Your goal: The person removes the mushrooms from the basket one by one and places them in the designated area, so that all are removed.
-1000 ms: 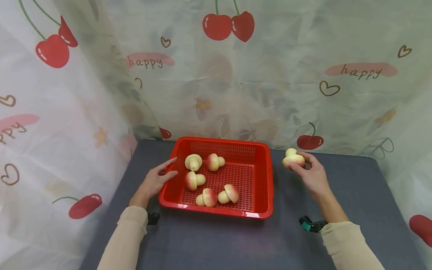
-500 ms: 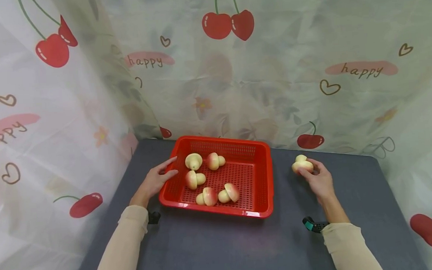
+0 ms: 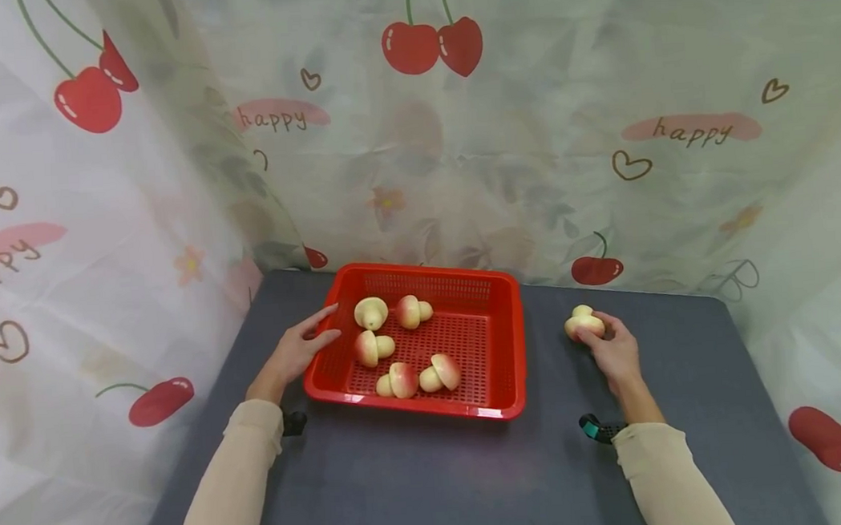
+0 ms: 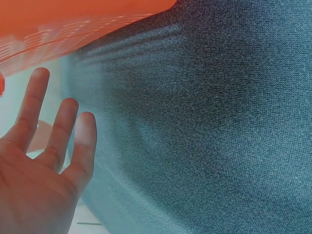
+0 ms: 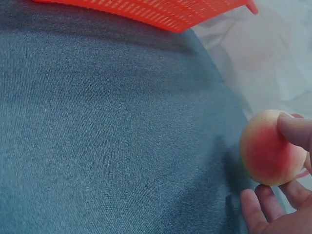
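Right hand (image 3: 616, 352) pinches one mushroom (image 3: 581, 321), right of red basket (image 3: 415, 406).
Left hand (image 3: 296, 353), fingers spread, at basket's left side; five mushrooms (image 3: 403, 380) inside.

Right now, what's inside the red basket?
Five mushrooms: three toward the back left, two near the front side. Bare perforated floor shows mostly on the right. The patches of floor directly under the mushrooms are covered, so I can't see what's there.
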Demonstrator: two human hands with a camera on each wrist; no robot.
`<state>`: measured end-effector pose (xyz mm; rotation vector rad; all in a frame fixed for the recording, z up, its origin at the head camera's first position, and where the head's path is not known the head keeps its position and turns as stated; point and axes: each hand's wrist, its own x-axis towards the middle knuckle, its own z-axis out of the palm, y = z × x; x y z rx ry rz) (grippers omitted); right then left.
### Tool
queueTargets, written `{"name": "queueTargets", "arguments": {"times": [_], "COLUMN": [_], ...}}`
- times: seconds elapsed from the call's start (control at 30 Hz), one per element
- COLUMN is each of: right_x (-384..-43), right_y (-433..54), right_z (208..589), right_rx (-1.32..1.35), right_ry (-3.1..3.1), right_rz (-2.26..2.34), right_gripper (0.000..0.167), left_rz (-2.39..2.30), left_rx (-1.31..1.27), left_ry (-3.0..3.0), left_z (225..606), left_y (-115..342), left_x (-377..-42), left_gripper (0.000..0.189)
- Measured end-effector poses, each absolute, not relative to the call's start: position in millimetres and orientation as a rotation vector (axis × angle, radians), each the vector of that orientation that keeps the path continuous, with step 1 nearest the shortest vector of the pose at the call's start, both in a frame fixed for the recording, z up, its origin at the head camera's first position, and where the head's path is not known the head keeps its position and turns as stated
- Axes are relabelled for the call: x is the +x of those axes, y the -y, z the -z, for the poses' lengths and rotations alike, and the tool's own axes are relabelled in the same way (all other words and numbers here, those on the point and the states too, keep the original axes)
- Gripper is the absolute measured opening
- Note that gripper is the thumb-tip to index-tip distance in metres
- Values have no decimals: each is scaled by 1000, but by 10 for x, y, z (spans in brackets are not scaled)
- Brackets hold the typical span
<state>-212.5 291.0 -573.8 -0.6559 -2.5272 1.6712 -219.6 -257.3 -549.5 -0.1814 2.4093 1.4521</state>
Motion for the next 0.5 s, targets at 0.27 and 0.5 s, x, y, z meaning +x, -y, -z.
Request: {"name": "queueTargets", "arguments": {"times": [0.27, 0.5], "right_x": [-2141, -2170], "right_y": [-2903, -2900], "right_z": [5776, 5819], "right_rx": [-712, -710], "right_ry": [2486, 2476], "right_rz": [-1733, -1759], "right_gripper": [64, 65], "left_rz": [-1461, -1464], "left_rx": [-181, -183], "left_ry": [-2401, -2401], "left_z": [5478, 5467], "left_y": [2570, 2568], "left_x": [-2184, -2176], "left_gripper": [59, 59]}}
